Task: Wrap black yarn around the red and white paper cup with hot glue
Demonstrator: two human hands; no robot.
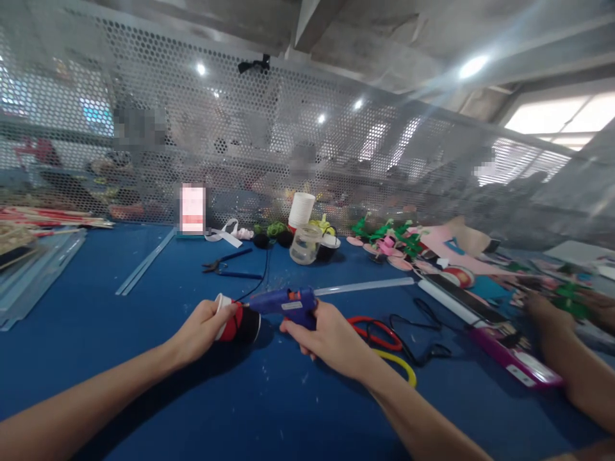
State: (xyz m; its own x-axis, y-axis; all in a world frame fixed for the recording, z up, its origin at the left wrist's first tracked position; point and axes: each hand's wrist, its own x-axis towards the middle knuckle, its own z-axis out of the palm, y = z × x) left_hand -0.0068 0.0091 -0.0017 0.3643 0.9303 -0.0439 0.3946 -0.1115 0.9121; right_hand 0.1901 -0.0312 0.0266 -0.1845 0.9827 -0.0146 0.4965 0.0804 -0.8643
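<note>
Glue gun [288, 304] lies level in the right hand [331, 336], fingers wrapped around it, nozzle pointing left at the cup [237, 323] gripped by the left hand [202, 330].

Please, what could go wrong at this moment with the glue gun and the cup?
1. The blue glue gun in the right hand points its nozzle at the red, black and white paper cup, close to the left hand; hot glue might burn those fingers.
2. Its black cord trails across the blue table and could snag the black-handled pliers.
</note>
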